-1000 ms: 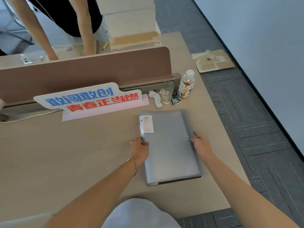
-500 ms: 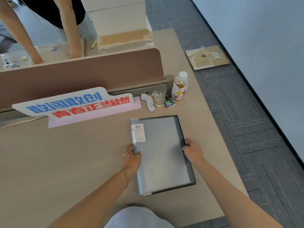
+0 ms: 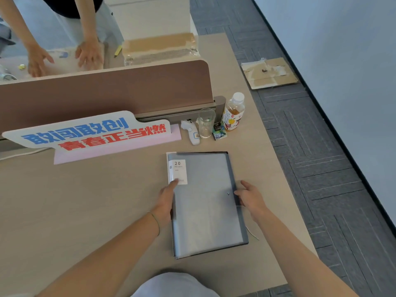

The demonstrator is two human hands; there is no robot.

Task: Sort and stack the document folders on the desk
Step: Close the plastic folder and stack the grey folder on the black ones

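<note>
A translucent grey document folder [image 3: 205, 202] with a white "20 pockets" label lies flat on the light wood desk [image 3: 85, 200], right of centre. It sits on a darker folder whose rim [image 3: 232, 168] shows along the top and right sides. My left hand [image 3: 166, 200] lies along the folder's left edge, one finger reaching onto the label. My right hand [image 3: 249, 198] touches the right edge near a small stud, its fingers spread and the thumb lifted.
Behind the folders stand a blue-and-red lettered sign [image 3: 90, 131], a white thermometer [image 3: 191, 131], a glass [image 3: 206, 123], a small box [image 3: 219, 131] and a drink bottle [image 3: 233, 112]. A brown divider [image 3: 107, 88] crosses the desk; another person's hands [image 3: 89, 53] work beyond it. The desk edge runs close on the right.
The folder stays in place on the desk. My left hand has stretched a finger up onto the label, and my right hand's fingers have loosened and spread at the right edge.
</note>
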